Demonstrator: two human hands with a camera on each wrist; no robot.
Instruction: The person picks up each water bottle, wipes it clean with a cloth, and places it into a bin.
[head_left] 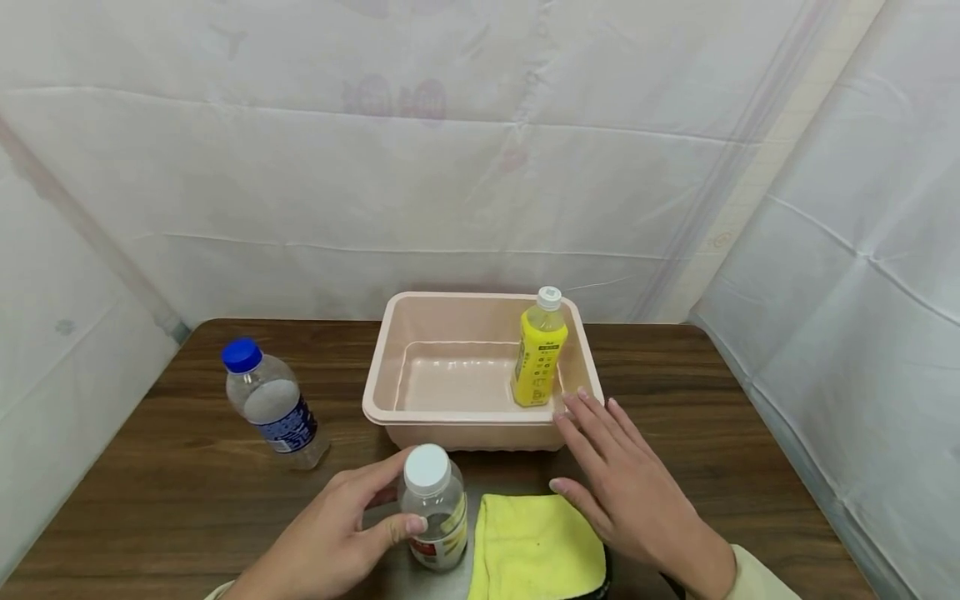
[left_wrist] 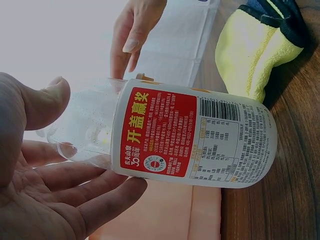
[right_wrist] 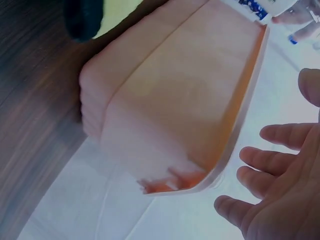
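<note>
My left hand (head_left: 337, 529) is round the upper part of a clear plastic bottle with a white cap (head_left: 433, 521), thumb in front and fingers behind. In the left wrist view, the thumb stays apart from the bottle's clear shoulder and the fingers look loose, fairly straight. Its red and white label (left_wrist: 160, 132) faces that camera. My right hand (head_left: 633, 487) is spread, palm down, near the right front corner of a pink basin (head_left: 453, 417); the right wrist view shows its fingers off the rim. Inside the basin's right side stands a yellow-labelled bottle (head_left: 540, 350).
A blue-capped, blue-labelled bottle (head_left: 277, 404) stands left of the basin on the dark wooden table (head_left: 135, 500). A folded yellow cloth (head_left: 536, 546) with dark edging lies at the front, between the hands. White sheeting (head_left: 450, 192) encloses the back and sides.
</note>
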